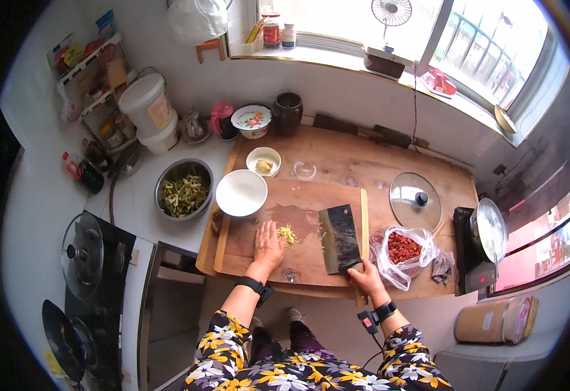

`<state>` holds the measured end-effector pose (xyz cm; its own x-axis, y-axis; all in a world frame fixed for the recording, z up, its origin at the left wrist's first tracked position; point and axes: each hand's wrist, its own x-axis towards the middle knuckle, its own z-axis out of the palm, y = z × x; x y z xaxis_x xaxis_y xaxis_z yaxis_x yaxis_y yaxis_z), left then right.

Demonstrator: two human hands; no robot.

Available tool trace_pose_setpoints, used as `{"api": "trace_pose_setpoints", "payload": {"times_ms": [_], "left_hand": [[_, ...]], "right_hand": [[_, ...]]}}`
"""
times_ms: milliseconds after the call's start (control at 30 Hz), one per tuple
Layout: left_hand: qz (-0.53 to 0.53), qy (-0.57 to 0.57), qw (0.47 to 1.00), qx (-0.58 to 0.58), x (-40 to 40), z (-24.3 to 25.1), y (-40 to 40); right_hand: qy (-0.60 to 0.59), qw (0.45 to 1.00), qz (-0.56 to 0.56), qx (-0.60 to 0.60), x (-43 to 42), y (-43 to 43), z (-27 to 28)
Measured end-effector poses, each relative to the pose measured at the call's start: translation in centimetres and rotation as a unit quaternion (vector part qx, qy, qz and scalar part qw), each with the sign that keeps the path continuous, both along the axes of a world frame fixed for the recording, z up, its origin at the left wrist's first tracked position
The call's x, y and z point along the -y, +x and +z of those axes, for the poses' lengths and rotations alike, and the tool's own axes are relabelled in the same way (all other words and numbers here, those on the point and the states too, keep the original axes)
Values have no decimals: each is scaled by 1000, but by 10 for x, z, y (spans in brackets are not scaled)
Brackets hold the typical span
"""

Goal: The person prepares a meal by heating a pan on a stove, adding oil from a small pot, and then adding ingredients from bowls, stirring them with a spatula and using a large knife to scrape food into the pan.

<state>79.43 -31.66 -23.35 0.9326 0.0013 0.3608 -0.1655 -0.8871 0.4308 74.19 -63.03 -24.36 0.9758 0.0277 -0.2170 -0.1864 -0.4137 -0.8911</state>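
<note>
My right hand (369,279) grips the handle of a cleaver (340,239), whose broad dark blade lies over the right part of a wooden cutting board (246,249). Bits of pale yellow stick to the blade's left edge. Flat on the board, my left hand (268,247) rests beside a small heap of chopped yellow pieces (288,234), perhaps ginger or garlic, its fingers touching or nearly touching the heap. A damp patch (290,215) darkens the wood behind it. At the board's far left corner stands a white bowl (242,193) with nothing visible inside.
Behind that bowl, a smaller bowl (264,162) holds a yellowish lump. A plastic bag of chopped red food (405,248) and a glass lid (415,201) lie right. Left is a metal basin of chopped greens (184,189). A pot (490,229) sits on an induction cooker (476,278).
</note>
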Motion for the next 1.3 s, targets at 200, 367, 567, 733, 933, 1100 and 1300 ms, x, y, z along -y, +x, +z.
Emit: {"api": "trace_pose_setpoints", "payload": {"times_ms": [200,367,567,733,933,1100,1300], "left_hand": [[23,-4,1000,9,9,-6,9],[53,-42,996,52,7,0,-1],[150,-204,964,78,-30,2,-41],[195,-134,959,156,-90,42,-90],[298,-25,935,189,-184,121,-228],[329,50,928,171,-231,199,-311],[408,151,892,123,-310,259,-477]], "right_hand": [[-43,987,123,90,-72,2,36],[-18,978,187,92,-114,-1,31],[36,967,246,59,-157,-25,47],[70,943,324,27,-208,-41,56],[170,854,491,-18,-305,-100,108],[294,768,551,-142,-388,-147,165],[296,659,662,-199,-505,-266,223]]}}
